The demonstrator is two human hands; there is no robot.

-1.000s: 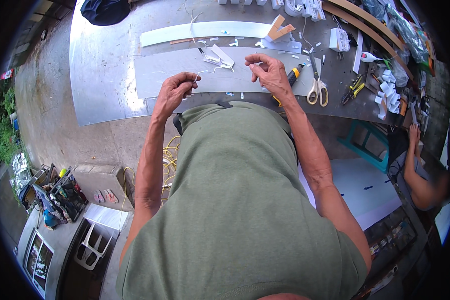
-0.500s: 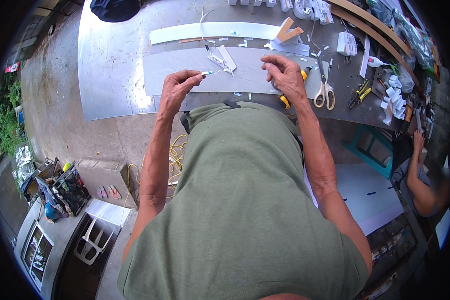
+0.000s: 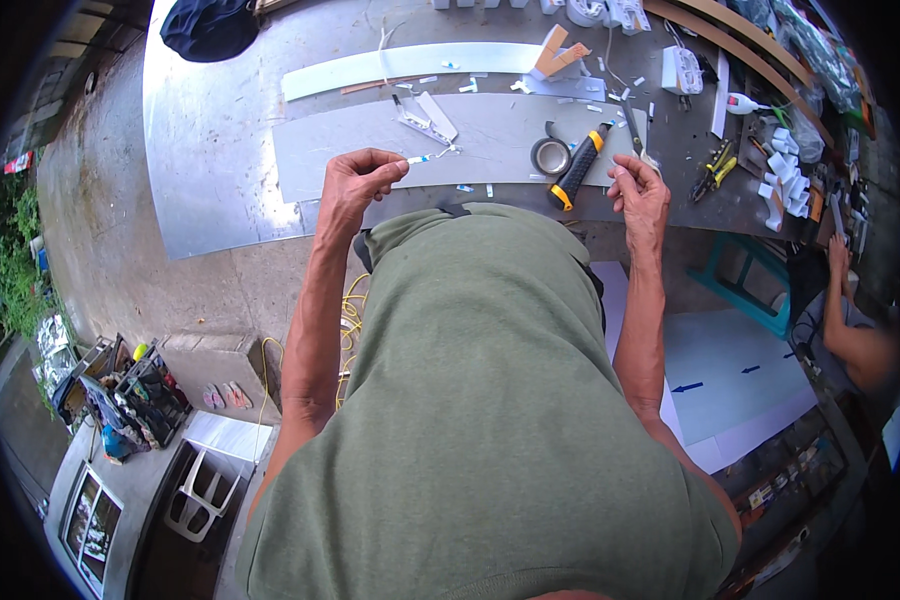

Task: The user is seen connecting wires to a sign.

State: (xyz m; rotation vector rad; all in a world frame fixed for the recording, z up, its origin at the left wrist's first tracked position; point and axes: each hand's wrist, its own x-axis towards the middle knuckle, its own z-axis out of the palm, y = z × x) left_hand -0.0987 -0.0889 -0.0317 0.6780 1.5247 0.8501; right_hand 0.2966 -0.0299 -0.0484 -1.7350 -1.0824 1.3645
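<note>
My left hand [image 3: 358, 183] is closed in a pinch on a small white-and-blue strip [image 3: 418, 159]. A thin wire runs from that strip toward a white angular piece [image 3: 430, 118] lying on the grey sheet [image 3: 330, 145]. My right hand [image 3: 640, 200] is curled over the handle end of a pair of scissors [image 3: 632, 128]; the dark blades point away from me and the pale handles are mostly hidden by my fingers. Left of that hand lie a yellow-and-black utility knife [image 3: 579, 168] and a roll of dark tape [image 3: 550, 156].
Small white scraps and a long white strip [image 3: 410, 68] lie beyond the sheet. Pliers [image 3: 713, 172] and white blocks [image 3: 786, 185] are at the right. A dark bag [image 3: 208, 28] sits far left. Another person's arm [image 3: 842, 290] is at the right, near a teal stool [image 3: 742, 285].
My right hand has moved right, from over the utility knife to the scissors' handles, uncovering the tape roll. My left hand still pinches the strip. The whole view has shifted slightly.
</note>
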